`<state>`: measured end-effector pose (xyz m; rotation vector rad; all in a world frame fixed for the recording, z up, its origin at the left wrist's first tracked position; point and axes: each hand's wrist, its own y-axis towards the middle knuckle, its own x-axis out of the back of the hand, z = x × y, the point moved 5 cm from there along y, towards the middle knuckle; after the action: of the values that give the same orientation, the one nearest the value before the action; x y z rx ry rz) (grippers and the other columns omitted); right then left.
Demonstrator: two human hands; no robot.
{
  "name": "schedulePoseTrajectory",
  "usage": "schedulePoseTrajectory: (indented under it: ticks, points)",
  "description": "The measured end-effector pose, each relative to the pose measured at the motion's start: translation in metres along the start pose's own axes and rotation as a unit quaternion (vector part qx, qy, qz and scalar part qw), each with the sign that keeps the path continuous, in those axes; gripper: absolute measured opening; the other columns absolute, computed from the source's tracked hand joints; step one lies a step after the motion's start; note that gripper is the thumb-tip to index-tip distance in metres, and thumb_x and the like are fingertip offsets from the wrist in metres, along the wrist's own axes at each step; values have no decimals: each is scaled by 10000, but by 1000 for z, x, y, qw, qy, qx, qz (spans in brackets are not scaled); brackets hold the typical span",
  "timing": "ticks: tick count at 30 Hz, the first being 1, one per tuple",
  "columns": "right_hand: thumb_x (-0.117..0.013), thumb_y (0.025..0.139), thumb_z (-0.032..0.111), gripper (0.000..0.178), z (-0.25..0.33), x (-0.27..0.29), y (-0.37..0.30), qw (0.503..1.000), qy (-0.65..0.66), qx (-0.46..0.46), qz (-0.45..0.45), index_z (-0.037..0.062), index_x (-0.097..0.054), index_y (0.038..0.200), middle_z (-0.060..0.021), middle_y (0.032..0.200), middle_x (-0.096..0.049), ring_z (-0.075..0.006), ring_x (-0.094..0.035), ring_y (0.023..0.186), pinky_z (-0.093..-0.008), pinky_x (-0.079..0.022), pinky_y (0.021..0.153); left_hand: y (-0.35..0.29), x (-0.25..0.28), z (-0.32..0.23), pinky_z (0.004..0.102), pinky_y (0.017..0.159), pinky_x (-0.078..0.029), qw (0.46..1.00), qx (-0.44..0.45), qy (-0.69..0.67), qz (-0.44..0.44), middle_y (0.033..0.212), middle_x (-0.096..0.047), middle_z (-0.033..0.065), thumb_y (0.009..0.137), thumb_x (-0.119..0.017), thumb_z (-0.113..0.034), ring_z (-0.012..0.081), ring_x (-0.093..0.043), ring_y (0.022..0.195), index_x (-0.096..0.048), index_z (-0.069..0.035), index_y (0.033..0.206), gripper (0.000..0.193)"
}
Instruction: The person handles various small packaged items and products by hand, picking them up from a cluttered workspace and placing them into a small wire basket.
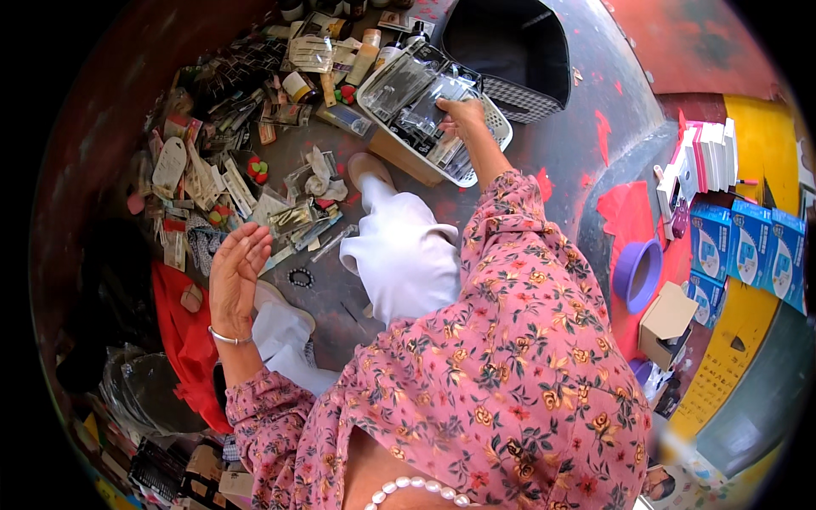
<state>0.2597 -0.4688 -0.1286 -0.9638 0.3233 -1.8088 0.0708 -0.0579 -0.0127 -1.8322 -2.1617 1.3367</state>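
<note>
1. My right hand [463,117] reaches into the white perforated plastic basket [501,129]; I cannot tell whether its fingers pinch anything.
2. The basket lies beneath that hand, its clear packets [398,88] stretching toward ten o'clock; a black bin [512,49] stands at one o'clock.
3. My left hand [238,265] is raised with nothing in it, fingers together and slightly bent; from it, the basket is at two o'clock, a dark beaded bracelet [300,282] at three.

My right forearm [490,159] stretches far forward, the right grip [461,117] slightly bent; my left forearm [240,360] angles forward, the left grip [237,276] loosely cupped.
</note>
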Motion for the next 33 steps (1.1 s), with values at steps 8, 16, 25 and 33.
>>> schedulePoseTrajectory:
  ticks: [8, 16, 25, 33]
  points:
    - [-740, 660, 139, 280, -7, -17, -14, 999, 0, 33, 17, -99, -593, 674, -145, 580, -602, -193, -592, 434, -257, -443, 341, -4, -3, 1, 273, 815, -491, 1000, 6, 12, 2, 1032, -571, 172, 865, -482, -56, 212, -587, 939, -469, 61, 1075, 241]
    - [-661, 725, 387, 444, 8, -14, -9, 987, -136, 89, -18, -37, -590, 614, -104, 570, -601, -190, -592, 438, -300, -497, 470, -5, 11, -1, 274, 812, -492, 1000, -9, 14, 14, 1052, -579, 157, 875, -463, -102, 202, -593, 943, -464, 47, 1117, 284]
    - [-592, 782, 310, 335, 95, -54, -64, 888, -188, 413, 67, -21, -636, 779, -89, 624, -612, -169, -591, 548, -307, -469, 522, -14, 89, -31, 254, 742, -498, 974, -113, -161, -109, 997, -583, 110, 879, -503, -159, 165, -579, 863, -522, 17, 1039, 239]
    - [-513, 825, 399, 406, 51, -310, -172, 521, -476, 524, 477, 12, -637, 814, -126, 754, -636, -260, -621, 699, -363, -481, 646, -37, 103, -35, 226, 673, -506, 947, -148, -244, -148, 891, -571, 114, 849, -564, -163, 155, -558, 786, -482, -46, 728, 188]
